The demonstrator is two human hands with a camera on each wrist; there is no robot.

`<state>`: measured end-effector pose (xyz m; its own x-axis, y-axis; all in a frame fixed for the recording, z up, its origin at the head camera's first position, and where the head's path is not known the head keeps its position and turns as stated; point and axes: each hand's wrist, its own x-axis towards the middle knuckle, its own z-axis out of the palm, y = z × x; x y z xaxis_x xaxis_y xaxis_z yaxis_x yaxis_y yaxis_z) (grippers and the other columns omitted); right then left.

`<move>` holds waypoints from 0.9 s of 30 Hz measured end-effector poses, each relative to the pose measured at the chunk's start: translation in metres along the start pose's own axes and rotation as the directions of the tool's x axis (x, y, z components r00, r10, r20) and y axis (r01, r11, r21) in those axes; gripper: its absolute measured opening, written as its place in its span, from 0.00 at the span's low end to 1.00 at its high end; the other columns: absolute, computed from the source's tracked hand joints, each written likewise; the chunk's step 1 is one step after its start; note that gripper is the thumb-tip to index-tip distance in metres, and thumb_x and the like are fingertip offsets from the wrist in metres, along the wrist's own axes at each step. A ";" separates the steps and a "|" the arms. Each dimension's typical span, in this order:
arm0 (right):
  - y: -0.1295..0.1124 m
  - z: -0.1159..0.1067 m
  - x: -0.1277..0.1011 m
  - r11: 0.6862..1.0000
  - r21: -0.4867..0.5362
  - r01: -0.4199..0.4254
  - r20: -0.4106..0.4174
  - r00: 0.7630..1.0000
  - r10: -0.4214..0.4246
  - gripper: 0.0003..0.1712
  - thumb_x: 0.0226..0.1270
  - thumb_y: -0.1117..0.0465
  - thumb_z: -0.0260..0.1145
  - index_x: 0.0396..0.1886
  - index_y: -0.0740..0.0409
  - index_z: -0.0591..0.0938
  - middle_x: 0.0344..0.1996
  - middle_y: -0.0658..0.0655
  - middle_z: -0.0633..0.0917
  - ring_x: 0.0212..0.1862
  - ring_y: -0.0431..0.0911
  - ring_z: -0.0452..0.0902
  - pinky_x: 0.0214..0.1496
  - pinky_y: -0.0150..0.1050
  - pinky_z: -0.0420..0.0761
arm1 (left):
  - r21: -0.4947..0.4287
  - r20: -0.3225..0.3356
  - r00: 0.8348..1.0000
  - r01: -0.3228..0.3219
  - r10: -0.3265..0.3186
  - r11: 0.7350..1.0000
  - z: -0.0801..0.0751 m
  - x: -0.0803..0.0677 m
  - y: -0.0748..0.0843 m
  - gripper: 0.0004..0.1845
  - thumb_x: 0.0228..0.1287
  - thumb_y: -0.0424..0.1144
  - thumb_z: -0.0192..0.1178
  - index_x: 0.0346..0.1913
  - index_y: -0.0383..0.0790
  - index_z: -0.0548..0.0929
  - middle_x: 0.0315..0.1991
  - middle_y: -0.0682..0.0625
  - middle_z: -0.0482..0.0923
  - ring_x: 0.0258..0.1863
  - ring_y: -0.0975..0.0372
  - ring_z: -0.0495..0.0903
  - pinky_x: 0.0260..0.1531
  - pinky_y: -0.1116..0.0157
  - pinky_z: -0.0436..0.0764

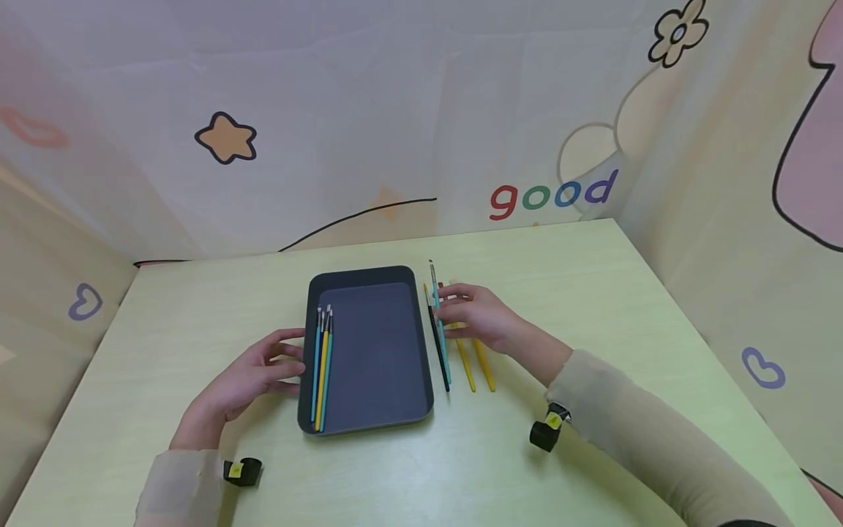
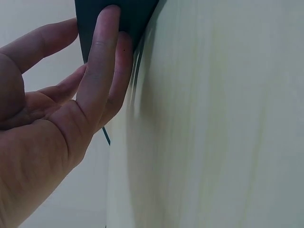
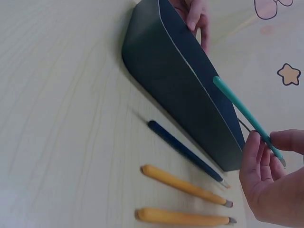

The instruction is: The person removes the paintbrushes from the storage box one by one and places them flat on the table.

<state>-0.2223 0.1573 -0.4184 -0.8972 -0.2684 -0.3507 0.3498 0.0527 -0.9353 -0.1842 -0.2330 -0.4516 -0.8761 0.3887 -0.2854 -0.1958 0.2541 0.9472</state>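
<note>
My right hand (image 1: 477, 318) pinches a teal paintbrush (image 3: 237, 104) between thumb and fingers, close to its bristle end. It is over the table beside the right wall of a dark grey tray (image 1: 378, 366). Below it on the table lie a black paintbrush (image 3: 183, 149) and two yellow paintbrushes (image 3: 185, 185). On the tray's other side, my left hand (image 1: 253, 373) touches the left wall with its fingertips (image 2: 110, 14), fingers extended. Inside the tray, several slim paintbrushes (image 1: 323, 366), teal, yellow and dark, lie side by side along the left wall, bristles toward the far end.
The tray stands near the middle of a pale wooden table (image 1: 560, 271). A printed curtain (image 1: 369, 110) rises behind the table and along both sides. Each wrist wears a small black camera, such as the right one (image 1: 545, 433).
</note>
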 end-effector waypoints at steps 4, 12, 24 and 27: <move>0.000 -0.012 0.000 1.000 -0.012 -0.017 -0.026 1.000 0.016 0.28 0.74 0.67 0.64 0.70 0.67 0.69 0.57 0.69 0.79 0.54 0.56 0.78 0.53 0.45 0.86 | 0.004 -0.002 1.000 -0.001 0.001 1.000 0.000 0.000 0.000 0.36 0.73 0.31 0.60 0.79 0.36 0.57 0.61 0.30 0.65 0.51 0.49 0.78 0.48 0.52 0.86; 0.007 -0.037 0.000 0.998 -0.056 -0.039 -0.063 0.997 0.036 0.27 0.76 0.65 0.62 0.71 0.66 0.68 0.61 0.71 0.77 0.58 0.60 0.78 0.55 0.45 0.85 | 0.007 -0.003 1.000 -0.002 0.002 1.000 0.000 0.000 0.000 0.37 0.73 0.31 0.61 0.79 0.36 0.57 0.61 0.30 0.65 0.51 0.48 0.78 0.48 0.52 0.86; 0.017 -0.058 0.002 0.989 -0.139 -0.053 -0.129 0.991 0.035 0.27 0.76 0.65 0.63 0.70 0.67 0.69 0.58 0.68 0.78 0.48 0.52 0.81 0.50 0.41 0.87 | 0.010 -0.003 1.000 -0.007 0.007 1.000 0.000 0.000 -0.001 0.37 0.72 0.31 0.61 0.79 0.36 0.58 0.61 0.30 0.65 0.49 0.49 0.78 0.47 0.53 0.87; 0.018 -0.062 0.002 0.983 -0.171 -0.065 -0.152 0.988 0.039 0.27 0.75 0.66 0.63 0.69 0.67 0.69 0.57 0.67 0.79 0.46 0.51 0.82 0.48 0.40 0.87 | 0.011 -0.003 1.000 -0.006 0.006 1.000 0.000 0.000 -0.001 0.37 0.72 0.31 0.61 0.79 0.36 0.58 0.61 0.30 0.65 0.49 0.49 0.78 0.47 0.53 0.87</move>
<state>-0.2347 0.2170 -0.4388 -0.9134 -0.1166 -0.3900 0.3564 0.2339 -0.9046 -0.1843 -0.2336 -0.4526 -0.8787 0.3872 -0.2791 -0.1858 0.2612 0.9473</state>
